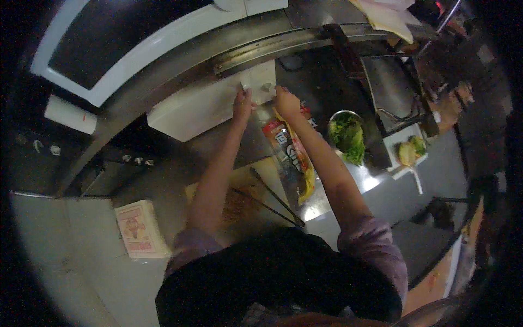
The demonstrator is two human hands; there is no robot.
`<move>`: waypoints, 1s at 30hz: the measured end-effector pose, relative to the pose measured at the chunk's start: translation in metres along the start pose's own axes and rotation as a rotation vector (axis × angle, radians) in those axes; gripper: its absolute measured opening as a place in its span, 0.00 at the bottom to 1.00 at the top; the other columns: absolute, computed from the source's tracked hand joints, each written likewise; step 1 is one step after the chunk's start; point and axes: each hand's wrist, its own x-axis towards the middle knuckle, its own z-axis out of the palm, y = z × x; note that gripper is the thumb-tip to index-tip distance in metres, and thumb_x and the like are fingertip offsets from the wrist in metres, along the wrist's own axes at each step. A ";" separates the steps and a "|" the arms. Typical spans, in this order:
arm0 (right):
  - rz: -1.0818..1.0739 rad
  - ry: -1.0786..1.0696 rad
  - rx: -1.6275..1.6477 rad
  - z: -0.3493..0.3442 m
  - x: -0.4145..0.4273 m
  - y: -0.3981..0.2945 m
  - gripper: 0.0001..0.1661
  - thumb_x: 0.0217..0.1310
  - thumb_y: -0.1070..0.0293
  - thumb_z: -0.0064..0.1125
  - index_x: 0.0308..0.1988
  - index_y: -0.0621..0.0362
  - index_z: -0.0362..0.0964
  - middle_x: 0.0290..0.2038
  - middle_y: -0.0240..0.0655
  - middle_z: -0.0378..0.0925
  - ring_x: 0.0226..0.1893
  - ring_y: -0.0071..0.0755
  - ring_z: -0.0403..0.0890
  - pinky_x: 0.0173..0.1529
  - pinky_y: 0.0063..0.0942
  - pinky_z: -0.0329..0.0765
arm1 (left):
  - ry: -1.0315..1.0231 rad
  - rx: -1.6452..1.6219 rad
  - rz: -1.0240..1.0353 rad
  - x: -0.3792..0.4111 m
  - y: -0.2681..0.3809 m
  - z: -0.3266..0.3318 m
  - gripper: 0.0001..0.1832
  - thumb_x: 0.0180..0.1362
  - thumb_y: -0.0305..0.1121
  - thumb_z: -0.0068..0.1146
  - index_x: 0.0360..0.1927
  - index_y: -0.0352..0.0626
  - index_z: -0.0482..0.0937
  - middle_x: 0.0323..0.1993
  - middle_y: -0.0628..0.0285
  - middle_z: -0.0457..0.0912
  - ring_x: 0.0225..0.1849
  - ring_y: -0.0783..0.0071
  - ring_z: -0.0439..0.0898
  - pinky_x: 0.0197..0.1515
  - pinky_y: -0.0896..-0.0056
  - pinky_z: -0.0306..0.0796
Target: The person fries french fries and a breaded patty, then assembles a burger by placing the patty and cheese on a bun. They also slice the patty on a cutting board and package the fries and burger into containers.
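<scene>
Both my arms reach forward to a long white box or panel below a metal shelf edge. My left hand is at its front edge, fingers curled by a small pale piece I cannot make out. Close by on the right, my right hand is bent at the white surface's right end, beside a small round knob-like spot. Whether either hand grips anything is not plain. Under my right forearm lies a printed plastic food bag with a yellow edge. Nearer me, long dark tongs rest open on a stained board.
To the right stand a metal bowl of green lettuce, a white tray holding food and a white-handled utensil, and a rectangular metal pan. A printed carton and a white cylinder are on the left. A metal shelf edge crosses ahead.
</scene>
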 end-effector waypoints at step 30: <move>0.502 -1.022 1.391 0.148 0.047 -0.053 0.07 0.57 0.64 0.44 0.32 0.54 0.64 0.18 0.27 0.62 0.14 0.19 0.58 0.18 0.18 0.57 | 0.039 0.100 -0.298 -0.202 0.026 -0.035 0.18 0.57 0.42 0.45 0.43 0.38 0.68 0.34 0.56 0.75 0.38 0.69 0.73 0.43 0.66 0.64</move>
